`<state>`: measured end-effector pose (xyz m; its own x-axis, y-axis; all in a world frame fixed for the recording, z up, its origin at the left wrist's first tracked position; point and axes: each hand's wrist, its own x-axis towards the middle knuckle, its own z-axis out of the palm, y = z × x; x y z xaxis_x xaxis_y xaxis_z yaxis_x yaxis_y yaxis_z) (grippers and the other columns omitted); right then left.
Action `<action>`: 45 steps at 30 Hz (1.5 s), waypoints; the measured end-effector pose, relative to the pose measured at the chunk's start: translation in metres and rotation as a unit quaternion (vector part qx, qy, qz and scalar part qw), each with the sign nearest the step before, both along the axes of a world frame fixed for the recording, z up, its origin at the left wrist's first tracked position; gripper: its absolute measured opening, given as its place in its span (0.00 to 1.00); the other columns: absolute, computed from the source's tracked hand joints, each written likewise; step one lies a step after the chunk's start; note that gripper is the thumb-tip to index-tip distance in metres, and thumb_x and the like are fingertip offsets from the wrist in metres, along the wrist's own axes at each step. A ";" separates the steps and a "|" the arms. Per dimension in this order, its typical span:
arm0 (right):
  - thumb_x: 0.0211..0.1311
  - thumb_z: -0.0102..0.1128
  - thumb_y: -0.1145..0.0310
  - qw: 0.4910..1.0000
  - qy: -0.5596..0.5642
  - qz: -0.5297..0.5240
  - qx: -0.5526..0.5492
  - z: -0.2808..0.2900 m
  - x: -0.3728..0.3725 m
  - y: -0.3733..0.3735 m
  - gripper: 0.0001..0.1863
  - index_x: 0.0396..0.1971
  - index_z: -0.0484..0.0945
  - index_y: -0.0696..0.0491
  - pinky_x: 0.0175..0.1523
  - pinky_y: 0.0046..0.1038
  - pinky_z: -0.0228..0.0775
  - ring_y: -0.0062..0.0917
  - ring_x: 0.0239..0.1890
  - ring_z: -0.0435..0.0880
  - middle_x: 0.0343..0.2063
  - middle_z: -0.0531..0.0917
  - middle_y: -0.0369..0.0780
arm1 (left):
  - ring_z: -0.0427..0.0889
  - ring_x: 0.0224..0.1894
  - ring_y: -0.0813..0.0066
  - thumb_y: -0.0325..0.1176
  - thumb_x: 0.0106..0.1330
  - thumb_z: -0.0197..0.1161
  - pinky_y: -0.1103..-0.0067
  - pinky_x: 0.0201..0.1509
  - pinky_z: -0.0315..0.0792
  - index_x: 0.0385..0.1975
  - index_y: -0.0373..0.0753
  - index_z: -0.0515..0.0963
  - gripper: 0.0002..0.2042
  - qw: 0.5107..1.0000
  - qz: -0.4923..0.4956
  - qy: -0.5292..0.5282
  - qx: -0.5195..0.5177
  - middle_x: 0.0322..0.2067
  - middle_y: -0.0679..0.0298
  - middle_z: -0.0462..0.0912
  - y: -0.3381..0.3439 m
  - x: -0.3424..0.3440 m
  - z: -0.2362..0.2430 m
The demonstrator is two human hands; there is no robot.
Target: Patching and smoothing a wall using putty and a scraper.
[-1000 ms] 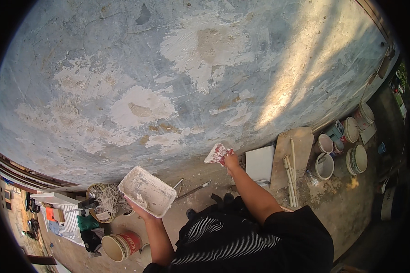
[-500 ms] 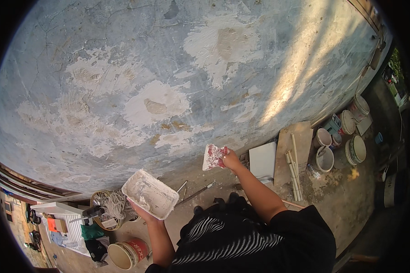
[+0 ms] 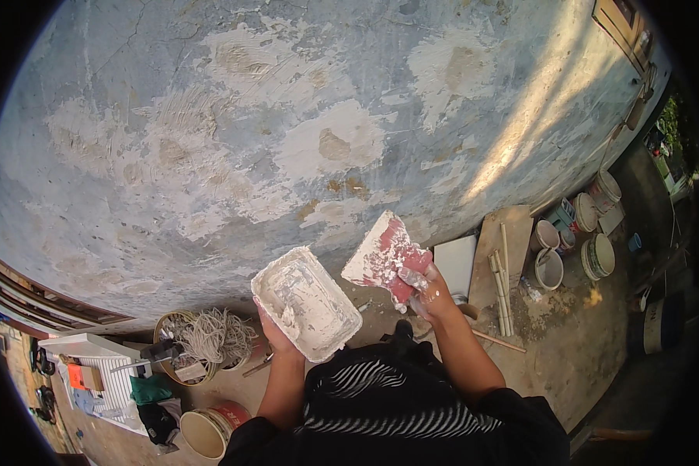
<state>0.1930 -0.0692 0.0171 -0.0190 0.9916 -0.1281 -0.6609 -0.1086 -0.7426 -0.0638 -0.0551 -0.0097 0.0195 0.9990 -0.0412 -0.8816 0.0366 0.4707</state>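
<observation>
1. Patchy blue wall point(image 3: 210, 116) fills your view, buckets point(image 3: 575, 241) on the ground at right.
2. Your left hand point(image 3: 276, 338) grips the white tray point(image 3: 307, 301) from below.
3. Your right hand point(image 3: 431, 289) is clamped on the red scraper point(image 3: 380, 256), just beside the tray.

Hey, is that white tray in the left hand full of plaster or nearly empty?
Nearly empty. The white tray, held by the left hand, shows mostly its smeared bottom, with only lumps of white plaster clinging to its inner walls and floor.
</observation>
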 end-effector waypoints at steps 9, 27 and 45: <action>0.62 0.56 0.79 0.985 -0.132 -0.033 0.110 0.048 -0.064 -0.048 0.20 0.53 0.66 0.59 0.50 0.24 0.71 0.19 0.47 0.77 0.46 0.78 0.39 | 0.55 0.68 0.55 0.60 0.68 0.41 0.60 0.71 0.49 0.68 0.41 0.52 0.35 0.982 -0.055 0.069 0.167 0.67 0.56 0.55 -0.009 -0.014 0.009; 0.61 0.55 0.80 0.967 -0.172 0.029 0.183 0.092 -0.112 -0.073 0.19 0.51 0.65 0.61 0.55 0.25 0.67 0.20 0.48 0.76 0.44 0.78 0.39 | 0.59 0.65 0.53 0.62 0.66 0.41 0.58 0.68 0.55 0.66 0.40 0.55 0.36 0.948 -0.086 -0.137 0.274 0.65 0.53 0.58 0.002 -0.050 0.036; 0.65 0.53 0.74 0.991 -0.079 0.024 0.101 0.071 -0.111 -0.068 0.17 0.52 0.66 0.58 0.34 0.23 0.77 0.22 0.37 0.81 0.41 0.78 0.40 | 0.69 0.58 0.54 0.61 0.67 0.38 0.58 0.62 0.65 0.60 0.43 0.65 0.32 0.952 -0.131 -0.244 0.132 0.58 0.55 0.68 0.013 -0.020 0.041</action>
<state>0.0819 -0.1376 0.0878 -0.0626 0.9957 0.0684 -0.5315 0.0247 -0.8467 -0.0835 -0.0424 0.0311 0.2225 0.9313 0.2885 -0.9743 0.2233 0.0303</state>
